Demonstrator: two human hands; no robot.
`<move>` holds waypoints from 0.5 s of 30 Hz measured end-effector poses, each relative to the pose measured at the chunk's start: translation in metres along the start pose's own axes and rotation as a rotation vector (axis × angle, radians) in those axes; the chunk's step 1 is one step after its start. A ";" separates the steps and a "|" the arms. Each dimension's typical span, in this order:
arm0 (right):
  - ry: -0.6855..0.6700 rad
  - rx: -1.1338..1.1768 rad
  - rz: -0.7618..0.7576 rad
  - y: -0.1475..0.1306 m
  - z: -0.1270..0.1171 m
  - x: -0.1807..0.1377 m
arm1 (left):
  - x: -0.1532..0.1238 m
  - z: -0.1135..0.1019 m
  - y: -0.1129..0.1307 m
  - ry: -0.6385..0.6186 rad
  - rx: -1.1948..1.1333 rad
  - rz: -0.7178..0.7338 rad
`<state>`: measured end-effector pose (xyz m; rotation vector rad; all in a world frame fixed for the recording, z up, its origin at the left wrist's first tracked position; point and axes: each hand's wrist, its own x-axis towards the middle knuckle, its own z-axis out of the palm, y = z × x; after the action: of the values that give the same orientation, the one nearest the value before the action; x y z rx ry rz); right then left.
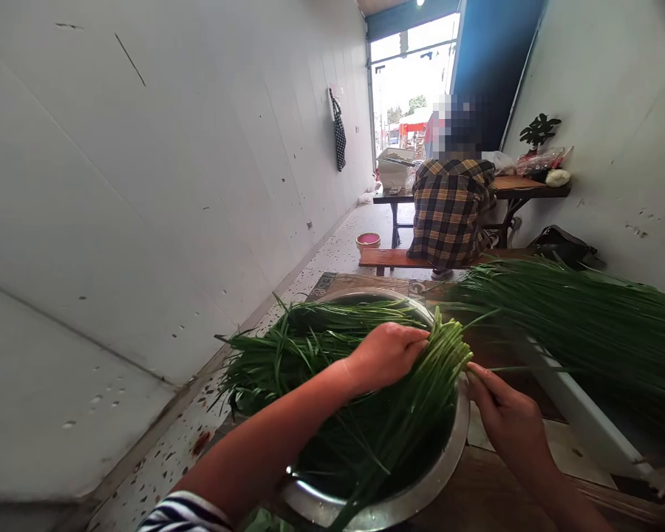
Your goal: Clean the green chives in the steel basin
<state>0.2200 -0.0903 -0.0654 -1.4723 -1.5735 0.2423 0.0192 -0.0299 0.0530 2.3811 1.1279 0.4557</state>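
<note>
My left hand is closed round a bunch of garlic chives, near its pale cut ends. The long green leaves hang down over a round metal basin. At the right edge of that bunch, my right hand pinches a stalk end between thumb and fingers. More garlic chives lie in the basin on the left, their leaf tips spilling over the rim. The leaves cover most of the basin's inside.
A large heap of garlic chives lies on the right, behind a white container edge. Ahead, a person in a plaid shirt sits on a wooden bench at a table. A white wall runs along the left.
</note>
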 end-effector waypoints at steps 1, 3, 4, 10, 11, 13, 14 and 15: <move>-0.012 -0.003 0.006 0.000 -0.001 0.000 | -0.002 -0.010 -0.002 -0.049 -0.012 -0.024; -0.016 -0.012 0.022 -0.001 -0.002 -0.001 | -0.010 -0.027 -0.008 -0.153 -0.028 -0.084; -0.016 -0.014 0.025 -0.001 -0.002 -0.002 | -0.017 -0.033 -0.010 -0.190 -0.027 -0.117; -0.032 -0.031 0.021 0.003 0.001 -0.004 | -0.079 -0.034 0.018 -0.158 -0.169 -0.144; -0.020 -0.029 0.041 0.003 0.001 -0.003 | -0.089 -0.031 0.026 -0.191 -0.207 -0.125; -0.003 -0.012 0.081 0.003 0.001 -0.001 | -0.106 -0.024 0.039 -0.259 -0.214 -0.122; -0.001 -0.001 0.096 0.003 0.001 0.000 | -0.112 -0.021 0.042 -0.266 -0.178 -0.135; -0.003 0.007 0.107 0.003 0.000 0.001 | -0.117 -0.019 0.041 -0.259 -0.126 -0.152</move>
<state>0.2219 -0.0882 -0.0669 -1.5533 -1.4973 0.3115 -0.0353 -0.1398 0.0795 2.1531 1.1159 0.1557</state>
